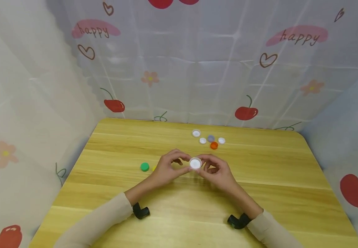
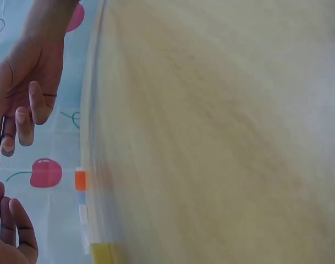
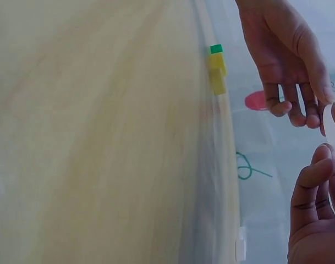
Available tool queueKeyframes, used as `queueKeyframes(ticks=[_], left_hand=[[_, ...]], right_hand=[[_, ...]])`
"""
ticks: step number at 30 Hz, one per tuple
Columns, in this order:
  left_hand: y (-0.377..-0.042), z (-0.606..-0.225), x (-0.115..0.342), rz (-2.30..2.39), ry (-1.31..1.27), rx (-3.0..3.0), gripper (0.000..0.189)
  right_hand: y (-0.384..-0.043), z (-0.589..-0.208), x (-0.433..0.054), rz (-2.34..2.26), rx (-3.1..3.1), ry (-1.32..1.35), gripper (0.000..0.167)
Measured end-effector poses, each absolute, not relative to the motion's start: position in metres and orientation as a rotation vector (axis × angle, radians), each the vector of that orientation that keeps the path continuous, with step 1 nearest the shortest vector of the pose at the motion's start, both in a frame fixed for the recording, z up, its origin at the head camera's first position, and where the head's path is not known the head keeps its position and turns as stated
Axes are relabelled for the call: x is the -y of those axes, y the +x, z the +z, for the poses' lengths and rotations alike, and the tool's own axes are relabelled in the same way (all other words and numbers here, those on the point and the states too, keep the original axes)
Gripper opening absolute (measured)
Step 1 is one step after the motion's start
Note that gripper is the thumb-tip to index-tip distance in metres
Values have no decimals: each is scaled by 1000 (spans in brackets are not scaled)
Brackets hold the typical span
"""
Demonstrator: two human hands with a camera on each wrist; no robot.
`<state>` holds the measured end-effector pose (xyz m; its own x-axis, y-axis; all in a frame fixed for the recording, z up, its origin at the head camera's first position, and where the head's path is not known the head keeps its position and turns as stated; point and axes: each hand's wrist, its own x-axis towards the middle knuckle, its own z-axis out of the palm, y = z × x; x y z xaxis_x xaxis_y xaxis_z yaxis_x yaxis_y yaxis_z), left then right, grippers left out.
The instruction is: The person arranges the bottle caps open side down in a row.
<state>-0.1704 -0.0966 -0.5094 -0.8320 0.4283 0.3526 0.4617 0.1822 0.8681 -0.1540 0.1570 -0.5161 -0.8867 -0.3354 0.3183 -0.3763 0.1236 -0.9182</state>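
Above the middle of the table, a round white cap (image 1: 195,164) is held between both hands, its hollow side facing up. My left hand (image 1: 168,168) pinches its left edge between thumb and fingertips. On the opposite edge, my right hand (image 1: 217,171) pinches it the same way. The right wrist view shows the cap (image 3: 329,125) edge-on between the fingers, lifted off the table. Beside the left hand lie a green cap (image 1: 145,167) and a yellow cap (image 1: 154,168), the latter partly hidden by that hand.
Farther back on the wooden table (image 1: 275,165) lie an orange cap (image 1: 214,145), a greyish cap (image 1: 211,138) and several white caps (image 1: 196,133). A printed curtain (image 1: 182,93) stands behind the table's back edge. Each wrist carries a black mount (image 1: 141,211).
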Motion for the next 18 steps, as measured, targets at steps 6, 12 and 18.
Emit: queueKeyframes(ticks=[6, 12, 18], left_hand=[[-173, -501, 96, -2092, -781, 2520, 21], [-177, -496, 98, -2380, -670, 2613, 26], [-178, -494, 99, -2469, -660, 2648, 24]], right_hand=[[-155, -514, -164, 1935, 2320, 732, 42], [-154, -514, -167, 1946, 2328, 778, 42], [-152, -516, -167, 1959, 2352, 794, 41]])
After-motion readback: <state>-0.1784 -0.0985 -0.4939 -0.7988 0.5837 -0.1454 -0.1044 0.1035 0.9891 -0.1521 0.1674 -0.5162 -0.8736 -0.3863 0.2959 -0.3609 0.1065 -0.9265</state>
